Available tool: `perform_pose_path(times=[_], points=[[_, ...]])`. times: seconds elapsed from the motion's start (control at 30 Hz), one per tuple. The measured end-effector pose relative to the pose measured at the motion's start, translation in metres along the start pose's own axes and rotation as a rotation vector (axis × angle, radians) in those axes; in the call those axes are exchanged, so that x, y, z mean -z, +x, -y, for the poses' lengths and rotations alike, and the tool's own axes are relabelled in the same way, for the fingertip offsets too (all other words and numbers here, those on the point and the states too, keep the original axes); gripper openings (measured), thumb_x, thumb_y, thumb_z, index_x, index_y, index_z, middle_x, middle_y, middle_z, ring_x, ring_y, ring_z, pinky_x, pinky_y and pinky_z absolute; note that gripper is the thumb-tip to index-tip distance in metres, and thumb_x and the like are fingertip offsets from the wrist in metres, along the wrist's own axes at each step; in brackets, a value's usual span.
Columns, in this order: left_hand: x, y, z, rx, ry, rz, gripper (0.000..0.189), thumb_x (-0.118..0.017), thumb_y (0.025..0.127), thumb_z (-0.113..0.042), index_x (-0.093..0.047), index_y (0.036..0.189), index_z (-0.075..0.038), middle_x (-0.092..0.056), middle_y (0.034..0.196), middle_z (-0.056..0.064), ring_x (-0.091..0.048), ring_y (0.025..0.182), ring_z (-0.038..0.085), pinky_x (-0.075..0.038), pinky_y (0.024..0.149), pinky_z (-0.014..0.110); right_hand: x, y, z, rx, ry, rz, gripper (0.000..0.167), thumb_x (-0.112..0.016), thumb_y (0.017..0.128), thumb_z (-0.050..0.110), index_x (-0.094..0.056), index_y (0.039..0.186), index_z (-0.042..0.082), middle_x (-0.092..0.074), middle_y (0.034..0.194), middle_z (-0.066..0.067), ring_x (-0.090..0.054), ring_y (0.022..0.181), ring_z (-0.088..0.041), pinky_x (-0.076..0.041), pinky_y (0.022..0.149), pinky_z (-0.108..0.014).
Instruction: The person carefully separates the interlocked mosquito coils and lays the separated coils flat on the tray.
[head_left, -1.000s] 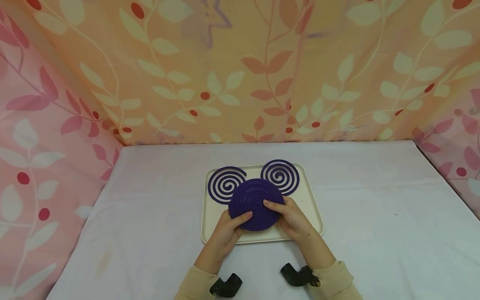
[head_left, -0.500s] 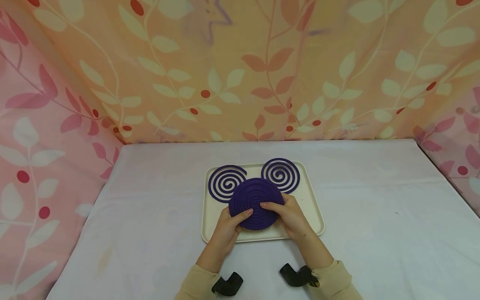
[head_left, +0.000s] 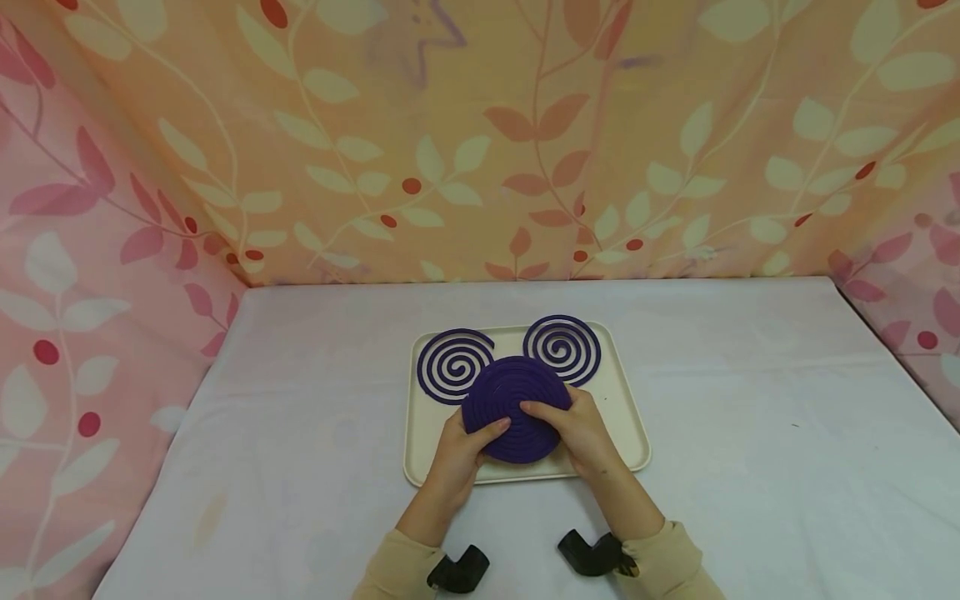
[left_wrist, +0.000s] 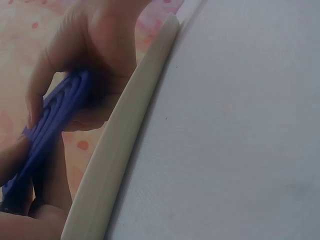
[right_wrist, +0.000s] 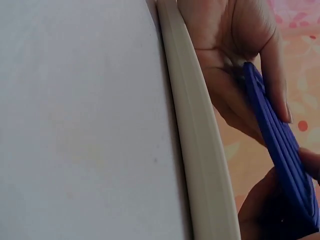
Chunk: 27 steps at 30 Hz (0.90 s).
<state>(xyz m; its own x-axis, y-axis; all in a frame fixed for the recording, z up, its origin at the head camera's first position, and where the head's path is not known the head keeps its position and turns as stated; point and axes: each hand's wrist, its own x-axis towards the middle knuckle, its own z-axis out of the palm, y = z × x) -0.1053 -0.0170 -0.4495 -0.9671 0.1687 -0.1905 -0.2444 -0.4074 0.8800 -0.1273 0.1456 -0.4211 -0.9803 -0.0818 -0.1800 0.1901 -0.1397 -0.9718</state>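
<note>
A round purple mosquito coil (head_left: 512, 385), its rings packed tightly into a full disc, is held between both hands over the tray. My left hand (head_left: 455, 452) grips its lower left edge, thumb lying across the top face. From the right, my right hand (head_left: 585, 429) grips the other side, its thumb tip near the disc's centre. The other fingers reach underneath, largely hidden in the head view. The disc is seen nearly edge-on and tilted in the left wrist view (left_wrist: 57, 120). Two loose, open-spiral mosquito coils lie behind it, one left (head_left: 430, 371) and one right (head_left: 588, 354).
A cream rectangular tray (head_left: 630, 442) sits on the white-covered table (head_left: 300, 400), its raised rim close below the hands. Black curved pieces (head_left: 459, 570) are fixed at both sleeves. Floral cloth (head_left: 525, 125) closes off the back and sides.
The disc has shifted slightly to the right in both hands. The right thumb has slid a little left across its face. The two loose coils stay where they were on the tray.
</note>
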Motion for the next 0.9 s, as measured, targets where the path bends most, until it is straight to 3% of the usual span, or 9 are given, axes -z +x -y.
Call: perform_pose_path(times=[0.53,0.67,0.9], points=[[0.002,0.000,-0.001,-0.004,0.028,0.038,0.049,-0.062,0.085,0.001,-0.045,0.130,0.011,-0.062,0.114,0.012,-0.062,0.099,0.015,-0.051,0.086,0.028,0.000,0.002,-0.003,0.021,-0.071,-0.084,0.037,-0.070,0.072,-0.009,-0.060,0.106,-0.016,-0.067,0.095,-0.014,-0.064,0.084,-0.015,-0.054,0.076,-0.025],[0.002,-0.001,-0.002,-0.012,0.029,0.047,0.047,-0.061,0.087,0.000,-0.045,0.130,0.012,-0.062,0.113,0.012,-0.063,0.097,0.015,-0.052,0.084,0.028,0.002,0.003,-0.002,0.021,-0.066,-0.076,0.040,-0.071,0.073,-0.008,-0.059,0.111,-0.013,-0.066,0.101,-0.016,-0.064,0.091,-0.018,-0.053,0.081,-0.026],[0.002,-0.001,-0.005,-0.049,-0.108,0.059,0.043,-0.049,0.094,-0.001,-0.037,0.131,0.017,-0.061,0.113,0.013,-0.064,0.096,0.017,-0.054,0.083,0.029,0.010,0.005,0.001,0.031,-0.043,-0.086,0.050,-0.074,0.075,-0.004,-0.054,0.122,-0.002,-0.060,0.118,-0.014,-0.058,0.107,-0.019,-0.049,0.089,-0.025]])
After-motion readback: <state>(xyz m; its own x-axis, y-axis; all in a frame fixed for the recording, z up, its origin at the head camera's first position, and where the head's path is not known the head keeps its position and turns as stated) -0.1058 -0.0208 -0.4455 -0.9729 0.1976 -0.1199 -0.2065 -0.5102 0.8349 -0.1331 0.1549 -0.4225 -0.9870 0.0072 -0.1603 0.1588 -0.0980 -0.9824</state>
